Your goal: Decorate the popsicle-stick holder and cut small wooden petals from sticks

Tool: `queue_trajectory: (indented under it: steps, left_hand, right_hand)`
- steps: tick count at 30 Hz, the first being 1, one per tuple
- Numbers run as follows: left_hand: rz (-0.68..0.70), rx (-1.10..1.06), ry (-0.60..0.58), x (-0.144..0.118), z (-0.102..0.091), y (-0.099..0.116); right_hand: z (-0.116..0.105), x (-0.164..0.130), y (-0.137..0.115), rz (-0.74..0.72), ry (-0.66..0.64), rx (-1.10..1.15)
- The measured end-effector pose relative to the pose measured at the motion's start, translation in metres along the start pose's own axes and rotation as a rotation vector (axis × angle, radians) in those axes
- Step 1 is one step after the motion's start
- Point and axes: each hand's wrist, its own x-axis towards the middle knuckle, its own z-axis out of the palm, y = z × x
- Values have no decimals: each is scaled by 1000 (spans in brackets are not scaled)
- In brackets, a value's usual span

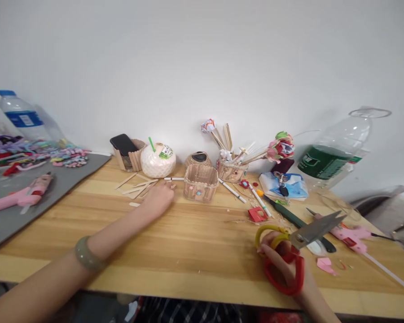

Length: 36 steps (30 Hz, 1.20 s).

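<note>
My left hand (pixel 159 198) reaches far across the wooden table (pixel 195 251) and rests on loose popsicle sticks (pixel 138 186), beside a small basket made of sticks (pixel 201 182). Whether its fingers pinch a stick is hidden. A green bangle sits on that wrist. My right hand (pixel 283 262) holds scissors (pixel 298 242) with red and yellow handles near the front right; the blades point right and stand slightly apart.
A coconut with a straw (pixel 158 160), a phone in a stick holder (pixel 124 146), a cup of paper flowers (pixel 231 169) and a plastic bottle (pixel 333 157) line the wall. Pink glue guns lie left (pixel 20 195) and right (pixel 352 235). A grey mat (pixel 37 188) holds craft pieces.
</note>
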Motion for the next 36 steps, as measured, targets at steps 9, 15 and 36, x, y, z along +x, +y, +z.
queue_trajectory:
  steps: [9, 15, 36]
  left_hand:
    - [-130, -135, -5, 6, 7, -5]
    - [-259, -417, 140, 5, -2, -20]
    - [-835, -1742, 277, -124, -13, 53]
  right_hand:
    - [-1, 3, -3, 75, -13, 146]
    - [2, -3, -15, 115, -55, 188]
    - [104, -16, -121, -787, -276, -343]
